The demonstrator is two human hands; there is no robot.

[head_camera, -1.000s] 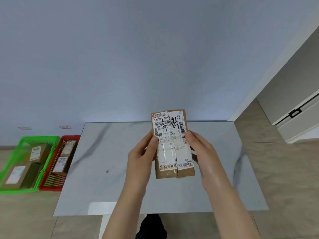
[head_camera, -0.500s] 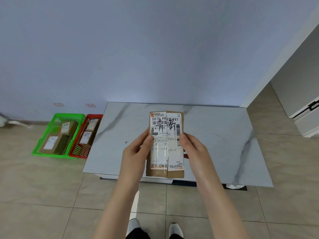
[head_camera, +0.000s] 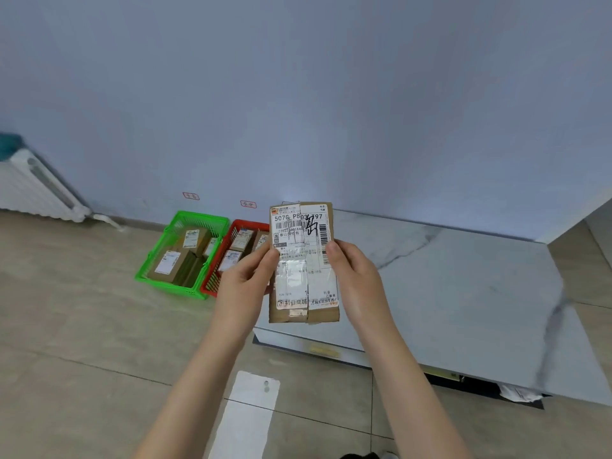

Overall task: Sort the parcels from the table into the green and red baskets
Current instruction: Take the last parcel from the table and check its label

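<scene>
Both hands, left hand (head_camera: 246, 286) and right hand (head_camera: 356, 283), clasp the parcel (head_camera: 304, 263) upright; baskets at ten o'clock (green basket (head_camera: 155, 263), red basket (head_camera: 215, 260)). A misread label risks wrong sorting.

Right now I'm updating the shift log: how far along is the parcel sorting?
Done: several parcels already lie in the green basket and the red basket on the floor. In hand: one brown parcel, label up, held between the left hand and right hand. Left: dropping it into a basket; the visible part of the table shows no more parcels.
</scene>
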